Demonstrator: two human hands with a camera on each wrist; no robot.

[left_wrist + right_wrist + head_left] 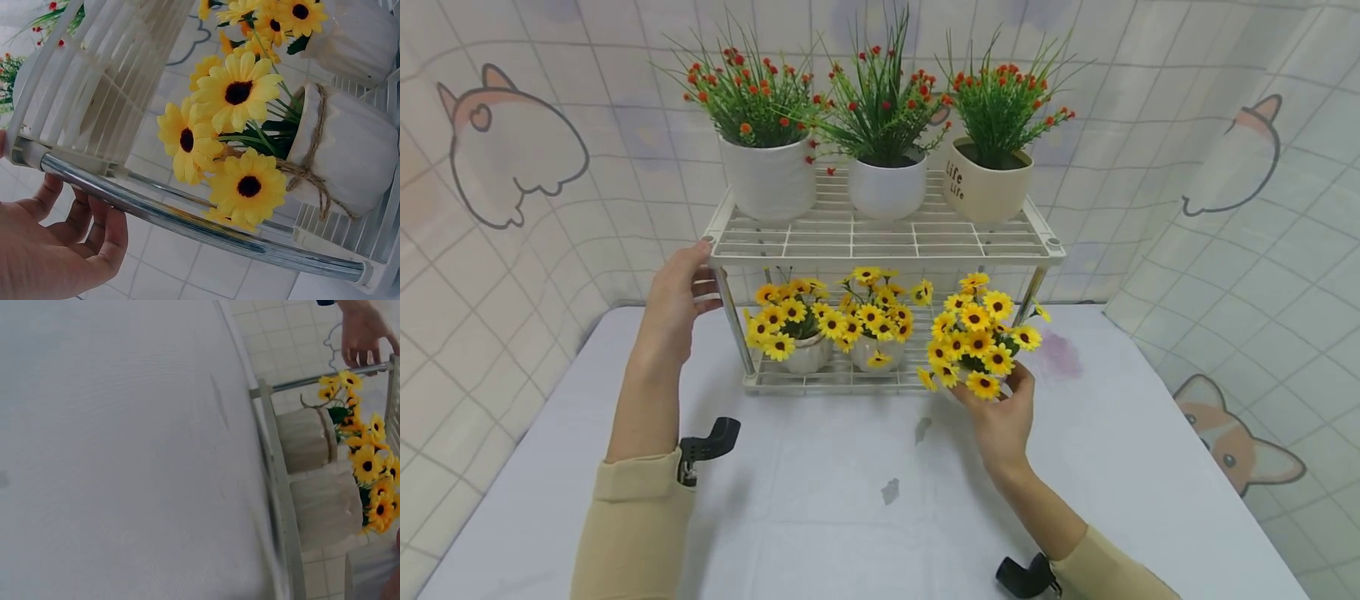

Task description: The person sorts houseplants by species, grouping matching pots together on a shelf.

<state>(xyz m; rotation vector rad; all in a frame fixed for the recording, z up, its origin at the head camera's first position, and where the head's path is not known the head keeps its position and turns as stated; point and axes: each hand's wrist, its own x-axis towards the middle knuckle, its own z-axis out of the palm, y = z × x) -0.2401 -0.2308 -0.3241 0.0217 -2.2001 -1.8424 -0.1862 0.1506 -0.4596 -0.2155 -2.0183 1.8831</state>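
Two-tier white wire rack (880, 237) on a cloth-covered counter (820, 500). The left hand (673, 304), at nine o'clock of the rack, has its grip curled loosely about the corner post (187, 222), thumb on the top edge. The right hand (1000, 417), at four o'clock, grips a sunflower pot (977, 337) from beneath, holding it just outside the lower shelf's right end. Two matching sunflower pots (805, 329) already stand on the lower shelf; three red-berried pots (887, 133) fill the top. Judged from this layout, the lower row is two-thirds complete, with one space open at its right.
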